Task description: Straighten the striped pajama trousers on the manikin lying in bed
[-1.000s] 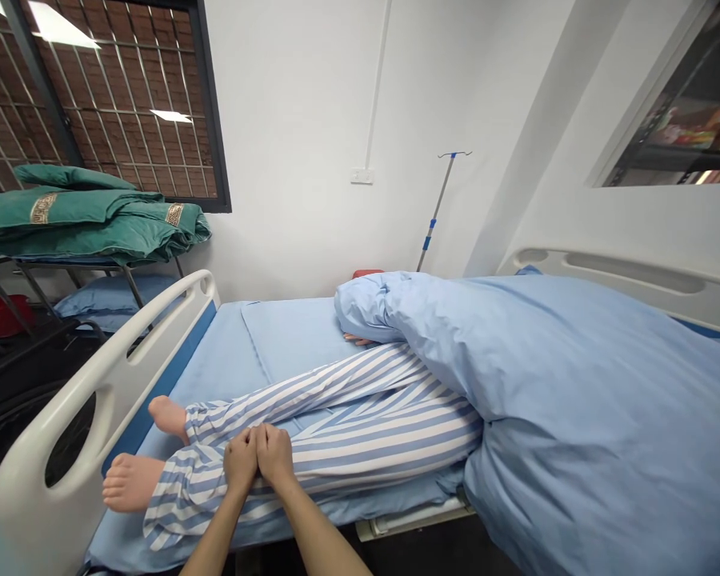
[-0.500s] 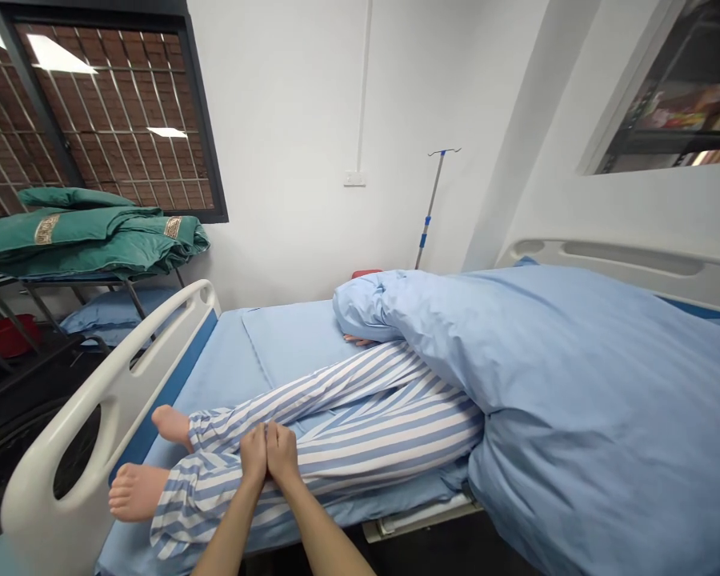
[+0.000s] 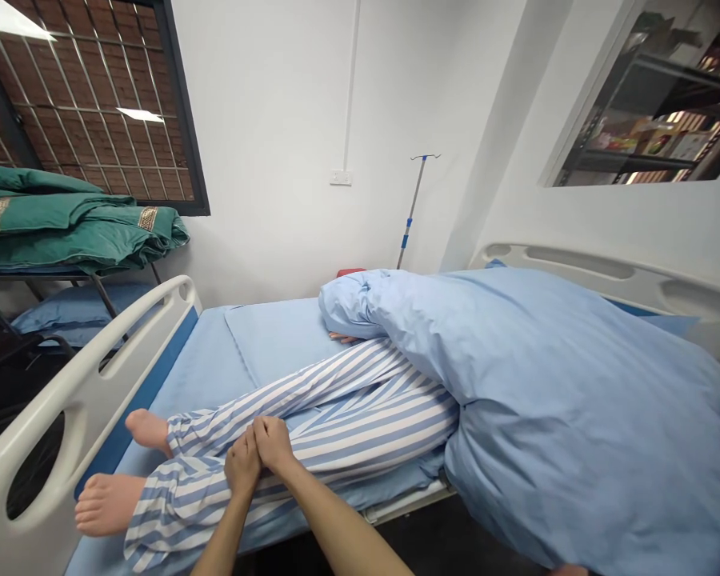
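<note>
A figure in blue-and-white striped pyjama trousers lies on a hospital bed, its bare feet near the white footboard. A light blue quilt covers its upper body. My left hand and my right hand rest side by side on the lower leg, touching each other. Both have their fingers curled down onto the striped cloth.
Folded green blankets lie on a metal rack at the left, a blue pillow beneath them. An IV pole stands at the wall behind the bed. The white headboard is at the right. A barred window is upper left.
My hands stay together on the lower leg. The camera has shifted, so the bed and feet sit further left in view.
</note>
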{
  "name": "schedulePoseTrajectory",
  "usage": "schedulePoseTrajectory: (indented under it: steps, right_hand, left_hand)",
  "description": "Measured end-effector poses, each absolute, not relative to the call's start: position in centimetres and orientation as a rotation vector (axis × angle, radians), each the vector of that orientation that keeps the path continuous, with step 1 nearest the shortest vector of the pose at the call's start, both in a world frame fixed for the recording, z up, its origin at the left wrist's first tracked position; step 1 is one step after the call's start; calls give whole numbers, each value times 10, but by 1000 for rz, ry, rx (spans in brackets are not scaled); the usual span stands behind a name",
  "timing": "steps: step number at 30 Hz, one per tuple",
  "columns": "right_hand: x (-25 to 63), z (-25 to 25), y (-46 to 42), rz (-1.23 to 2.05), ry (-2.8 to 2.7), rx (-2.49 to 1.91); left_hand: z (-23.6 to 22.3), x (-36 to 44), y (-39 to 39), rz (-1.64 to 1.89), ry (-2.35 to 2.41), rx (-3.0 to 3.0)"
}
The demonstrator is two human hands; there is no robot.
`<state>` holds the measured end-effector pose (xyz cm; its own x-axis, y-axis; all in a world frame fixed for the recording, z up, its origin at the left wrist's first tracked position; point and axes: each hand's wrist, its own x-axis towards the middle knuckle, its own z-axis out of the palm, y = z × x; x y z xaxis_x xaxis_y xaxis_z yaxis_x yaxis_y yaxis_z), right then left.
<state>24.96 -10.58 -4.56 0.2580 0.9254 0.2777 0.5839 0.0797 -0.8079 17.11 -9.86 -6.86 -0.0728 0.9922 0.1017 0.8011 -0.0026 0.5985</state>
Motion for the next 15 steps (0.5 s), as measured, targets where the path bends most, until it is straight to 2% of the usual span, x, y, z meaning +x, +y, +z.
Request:
schedulePoseTrajectory:
  steps: [10,15]
  right_hand:
    - [247,-64,-119,376,-1481,-1658]
    - [254,-65,-110,494,-1374,-1562]
  left_hand:
    - [-77,165,-93,798,1855,1836]
    - [-49,183,-87,917,1751,1545]
